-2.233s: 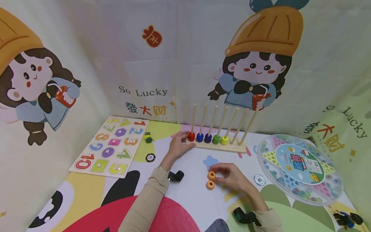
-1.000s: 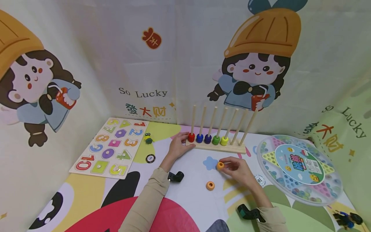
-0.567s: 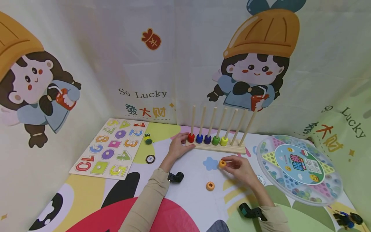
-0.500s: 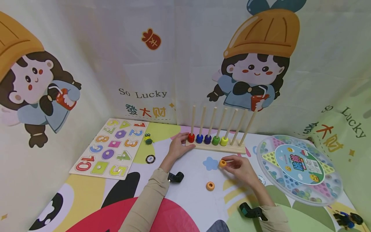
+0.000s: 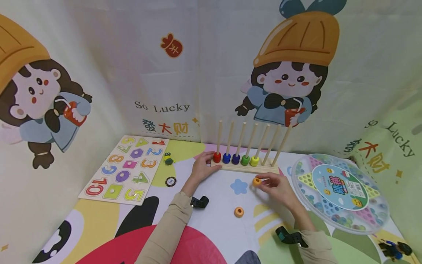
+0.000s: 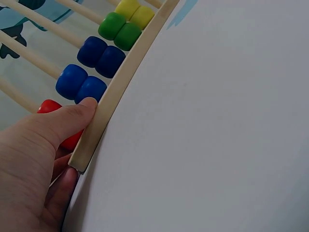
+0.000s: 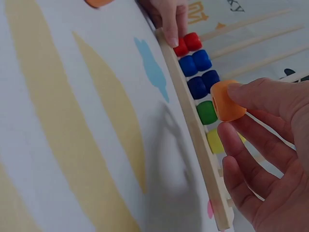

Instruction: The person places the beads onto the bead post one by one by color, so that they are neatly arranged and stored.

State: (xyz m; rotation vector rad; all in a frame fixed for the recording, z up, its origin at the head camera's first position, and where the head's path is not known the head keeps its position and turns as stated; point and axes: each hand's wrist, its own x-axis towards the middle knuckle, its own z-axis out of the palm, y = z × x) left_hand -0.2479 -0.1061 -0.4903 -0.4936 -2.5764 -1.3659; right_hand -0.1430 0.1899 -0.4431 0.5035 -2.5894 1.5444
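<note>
A wooden peg rack (image 5: 244, 168) stands toward the back of the table. Paired beads sit low on its pegs: red (image 5: 217, 157), blue (image 5: 226, 158), dark blue (image 5: 235, 159), green (image 5: 245, 160) and yellow (image 5: 254, 161); the two rightmost pegs are bare. My left hand (image 5: 199, 169) grips the rack's left end, its thumb on the base's front edge beside the blue beads in the left wrist view. Between thumb and fingertips my right hand (image 5: 277, 187) pinches an orange bead (image 7: 228, 100), held in front of the rack's right half. A second orange bead (image 5: 239, 212) lies nearer me.
A number puzzle board (image 5: 123, 168) lies at left, with a small green-yellow toy (image 5: 169, 160) and a black poker chip (image 5: 170, 181) beside it. At right lies a round marble game board (image 5: 341, 192); a small figure (image 5: 393, 248) sits at the front right corner.
My right hand has picked up one of two orange beads from the table and carried it right and back toward the rack. My left hand has stayed at the rack's left end.
</note>
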